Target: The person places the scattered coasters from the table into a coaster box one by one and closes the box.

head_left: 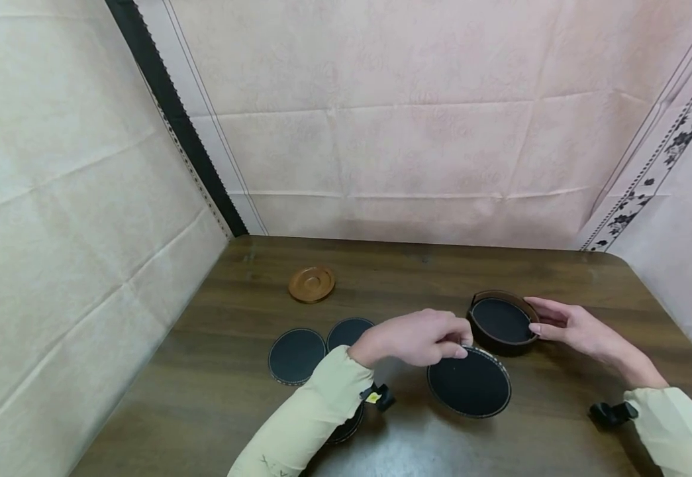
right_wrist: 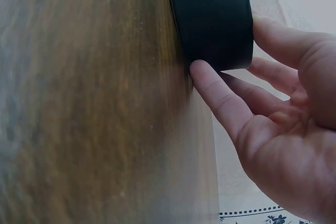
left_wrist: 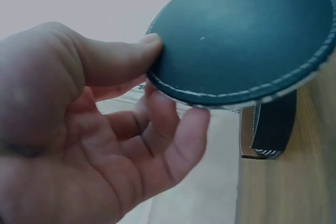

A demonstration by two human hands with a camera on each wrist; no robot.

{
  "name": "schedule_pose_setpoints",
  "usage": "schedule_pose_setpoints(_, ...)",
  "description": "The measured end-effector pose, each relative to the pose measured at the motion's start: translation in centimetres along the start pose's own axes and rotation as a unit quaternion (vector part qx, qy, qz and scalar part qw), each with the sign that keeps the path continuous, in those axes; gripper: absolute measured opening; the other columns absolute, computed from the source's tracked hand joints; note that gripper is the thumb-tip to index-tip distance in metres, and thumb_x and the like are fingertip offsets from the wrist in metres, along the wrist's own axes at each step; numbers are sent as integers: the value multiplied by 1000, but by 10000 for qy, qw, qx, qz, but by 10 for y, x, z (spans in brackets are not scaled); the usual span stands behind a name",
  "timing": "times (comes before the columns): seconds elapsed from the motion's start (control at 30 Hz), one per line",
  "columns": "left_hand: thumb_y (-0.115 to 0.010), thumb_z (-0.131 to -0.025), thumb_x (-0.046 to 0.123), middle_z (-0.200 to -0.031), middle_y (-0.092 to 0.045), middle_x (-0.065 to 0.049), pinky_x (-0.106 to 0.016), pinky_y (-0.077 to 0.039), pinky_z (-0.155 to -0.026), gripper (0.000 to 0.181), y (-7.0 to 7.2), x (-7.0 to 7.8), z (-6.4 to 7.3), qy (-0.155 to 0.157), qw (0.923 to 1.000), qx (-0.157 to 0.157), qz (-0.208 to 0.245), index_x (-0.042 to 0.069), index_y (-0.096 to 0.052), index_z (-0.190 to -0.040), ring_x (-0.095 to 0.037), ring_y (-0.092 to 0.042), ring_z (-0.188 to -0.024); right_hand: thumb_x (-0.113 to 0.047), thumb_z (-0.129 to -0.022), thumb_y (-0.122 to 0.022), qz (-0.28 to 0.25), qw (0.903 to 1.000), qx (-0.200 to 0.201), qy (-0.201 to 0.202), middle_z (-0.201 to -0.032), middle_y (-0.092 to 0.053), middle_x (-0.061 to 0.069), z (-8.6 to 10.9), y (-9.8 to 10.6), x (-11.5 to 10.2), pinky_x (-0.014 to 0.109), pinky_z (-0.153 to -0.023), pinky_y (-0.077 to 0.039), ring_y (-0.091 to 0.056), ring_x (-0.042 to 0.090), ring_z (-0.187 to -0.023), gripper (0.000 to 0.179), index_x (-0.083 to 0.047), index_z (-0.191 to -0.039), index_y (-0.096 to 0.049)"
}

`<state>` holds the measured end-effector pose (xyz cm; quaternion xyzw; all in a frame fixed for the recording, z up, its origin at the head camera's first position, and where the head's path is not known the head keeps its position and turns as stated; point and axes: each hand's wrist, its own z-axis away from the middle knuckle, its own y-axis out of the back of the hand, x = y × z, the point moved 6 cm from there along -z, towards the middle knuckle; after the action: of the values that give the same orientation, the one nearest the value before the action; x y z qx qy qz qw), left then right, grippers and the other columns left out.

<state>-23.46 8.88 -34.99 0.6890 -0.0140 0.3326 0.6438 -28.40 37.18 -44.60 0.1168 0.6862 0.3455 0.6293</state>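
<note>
The left hand [head_left: 423,338] pinches a round black coaster [head_left: 469,384] between thumb and fingers at its 12 o'clock edge, tilted above the wooden tabletop [head_left: 560,424]; near its 1 o'clock, the right hand [head_left: 581,334], fingers and thumb curved, holds a dark holder [head_left: 503,349] at 3 o'clock. Two flat coasters [head_left: 296,356] lie around 9 o'clock, a pale sleeve [head_left: 310,414] partly hides a third coaster [head_left: 347,430] at 8, and a brown dish [head_left: 311,285] sits at 10. The tabletop stretches toward 6 o'clock, ending at 12 before pale cloth [head_left: 411,152].
</note>
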Motion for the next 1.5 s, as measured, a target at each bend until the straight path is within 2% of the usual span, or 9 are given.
schedule_pose_setpoints(0.2, -53, -102, 22, -85, -51, 5, -16, -39, -64, 8, 3, -22, -22, 342, 9953, 397, 816, 17, -59, -104, -6, -47, -71, -27, -96, -64, 47, 10000, 26, 38, -143, -46, 33, 2, 3, -2, 13, -81, -50, -46, -21, -110, 67, 1, -149, -34)
schedule_pose_setpoints(0.43, -55, -101, 22, -82, -55, 3, -20, -43, -58, 9, 9, -46, -41, 853, 9725, 1172, 1820, 16, -61, -104, -10, -51, -62, -24, -96, -63, -154, 9998, -19, 132, -141, -47, 33, 1, 0, -4, 15, -80, -52, -50, -17, -110, 65, 3, -148, -35)
schedule_pose_setpoints(0.57, -56, -101, 24, -82, -55, 2, -22, -43, -58, 8, 13, -57, -47, 1210, 9489, 1879, 2229, 18, -61, -103, -12, -52, -66, -24, -96, -63, -173, 9997, -26, 162, -141, -47, 32, -1, -1, -4, 17, -81, -53, -50, -17, -111, 65, 3, -148, -35)
schedule_pose_setpoints(0.73, -58, -100, 24, -84, -57, 0, -26, -50, -63, 9, 12, -68, -51, 1707, 9021, 2642, 2956, 18, -62, -105, -16, -57, -71, -25, -96, -64, -156, 9998, -35, 151, -143, -45, 33, -1, -1, -1, 16, -82, -53, -47, -20, -113, 67, 4, -148, -34)
schedule_pose_setpoints(0.9, -59, -99, 21, -81, -58, -1, -32, -56, -64, 11, 7, -78, -61, 1833, 8611, 3105, 3585, 13, -64, -105, -34, -65, -77, -23, -96, -64, -159, 9997, -44, 184, -142, -44, 36, 0, 1, -1, 15, -81, -52, -47, -20, -112, 66, 6, -148, -34)
schedule_pose_setpoints(1.0, -59, -99, 21, -80, -57, -1, -28, -54, -61, 12, 2, -82, -67, 1955, 8445, 3197, 3826, 12, -64, -106, -34, -64, -75, -22, -96, -64, -189, 9996, -54, 180, -142, -44, 36, 0, 1, -2, 15, -81, -52, -48, -19, -112, 66, 6, -148, -34)
schedule_pose_setpoints(1.23, -58, -99, 18, -80, -58, -1, -49, -57, -81, 14, -14, -86, -85, 2245, 8084, 3253, 4362, 9, -66, -105, -16, -57, -61, -22, -96, -63, -7, 9998, -48, 202, -142, -45, 35, 1, 3, -3, 11, -82, -49, -45, -20, -112, 67, 9, -147, -32)
schedule_pose_setpoints(1.33, -58, -99, 17, -81, -58, -1, -48, -57, -80, 14, -21, -87, -92, 2402, 7953, 3325, 4464, 7, -66, -105, -14, -57, -60, -22, -96, -63, 5, 9999, -45, 164, -141, -45, 35, 1, 3, -2, 10, -82, -48, -45, -20, -112, 68, 9, -148, -32)
schedule_pose_setpoints(1.5, -60, -98, 18, -81, -58, 1, -42, -59, -73, 14, -29, -88, -97, 2813, 7858, 3464, 4282, 10, -69, -105, -14, -56, -59, -23, -96, -63, -49, 9999, -49, 138, -142, -45, 35, 1, 3, -3, 10, -82, -48, -45, -21, -112, 68, 8, -148, -32)
